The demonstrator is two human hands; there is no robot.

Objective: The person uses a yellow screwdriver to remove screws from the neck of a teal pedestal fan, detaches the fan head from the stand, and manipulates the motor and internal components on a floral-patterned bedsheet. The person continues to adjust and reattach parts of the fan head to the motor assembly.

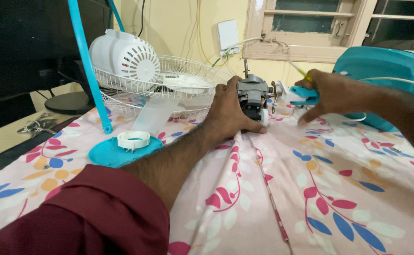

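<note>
My left hand [227, 111] grips a small grey fan motor [253, 97] that stands on the floral cloth [282, 189]. My right hand [327, 92] holds a screwdriver with a yellow shaft and teal handle [304, 75], its tip at the motor's right side by a white and teal fan neck piece [296, 96]. A white cable [396, 81] runs from that piece over my right wrist.
White wire fan guards [178, 85] with a white motor cover [122, 55] and translucent blades lie at the back left. A teal disc with a white ring nut [133, 140] sits near my left forearm. A teal fan base [382, 71] stands at the right. Keys [37, 125] lie at the left.
</note>
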